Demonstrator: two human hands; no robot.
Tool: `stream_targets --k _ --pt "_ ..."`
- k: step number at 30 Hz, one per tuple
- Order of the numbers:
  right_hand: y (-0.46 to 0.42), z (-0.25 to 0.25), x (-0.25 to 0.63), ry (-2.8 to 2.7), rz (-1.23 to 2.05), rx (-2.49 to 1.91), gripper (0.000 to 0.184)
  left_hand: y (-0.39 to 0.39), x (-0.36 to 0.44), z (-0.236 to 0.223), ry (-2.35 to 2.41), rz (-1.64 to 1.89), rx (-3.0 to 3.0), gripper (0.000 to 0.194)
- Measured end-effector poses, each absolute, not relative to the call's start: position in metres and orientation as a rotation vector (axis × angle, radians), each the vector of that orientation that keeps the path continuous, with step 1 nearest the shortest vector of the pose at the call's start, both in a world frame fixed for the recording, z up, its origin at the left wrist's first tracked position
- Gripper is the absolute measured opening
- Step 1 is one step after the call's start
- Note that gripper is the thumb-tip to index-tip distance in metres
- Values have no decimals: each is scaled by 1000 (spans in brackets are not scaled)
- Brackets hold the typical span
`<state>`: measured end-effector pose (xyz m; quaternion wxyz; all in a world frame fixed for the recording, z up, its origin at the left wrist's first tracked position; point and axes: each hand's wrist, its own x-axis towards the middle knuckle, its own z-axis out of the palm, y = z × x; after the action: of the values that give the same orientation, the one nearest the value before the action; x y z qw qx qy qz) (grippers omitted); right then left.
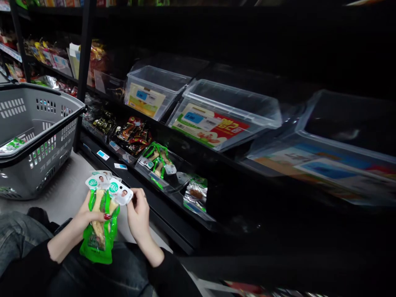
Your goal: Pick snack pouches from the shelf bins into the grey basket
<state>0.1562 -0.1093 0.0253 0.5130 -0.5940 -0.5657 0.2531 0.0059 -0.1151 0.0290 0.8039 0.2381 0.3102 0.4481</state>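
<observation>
My left hand [88, 214] is closed around green snack packets [96, 247] held over my lap, its red-nailed thumb pressed across their front. Through clear windows, pale pieces that look like poultry legs show. My right hand [138, 212] pinches the white header tab [121, 192] of one packet in the bunch. At least two packets overlap, so the ones behind are partly hidden. Similar green packets [157, 161] lie in a low shelf compartment beyond my hands.
A grey shopping basket [52, 167] stands on the floor at left, with a green packet [14, 145] inside. Clear plastic bins [235, 103] line the shelf above. Dark red packets [134, 134] and a silver-green packet [196, 192] lie lower. A black post [83, 53] rises behind the basket.
</observation>
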Motion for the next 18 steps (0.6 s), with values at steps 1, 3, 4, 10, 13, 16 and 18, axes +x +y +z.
stream_targets --k 1,3,4,10,13,16,18 --pt "-113 27 153 -1336 617 -1401 3 -115 7 30 688 984 516 87" --pt "-118 28 147 -1225 681 -1307 4 -115 9 30 747 1042 513 85" --pt "-120 29 145 -1150 682 -1266 4 -115 10 31 775 1075 509 84" --pt "-130 34 132 -1658 642 -1376 14 -110 11 25 962 1274 584 68" --pt "-133 34 124 -1660 840 -1532 30 -110 11 20 984 1344 598 52" --pt "-131 30 119 -1520 995 -1546 26 -111 11 14 898 1300 556 47" --pt "-129 27 119 -1403 1114 -1448 19 -110 10 8 836 1232 467 50"
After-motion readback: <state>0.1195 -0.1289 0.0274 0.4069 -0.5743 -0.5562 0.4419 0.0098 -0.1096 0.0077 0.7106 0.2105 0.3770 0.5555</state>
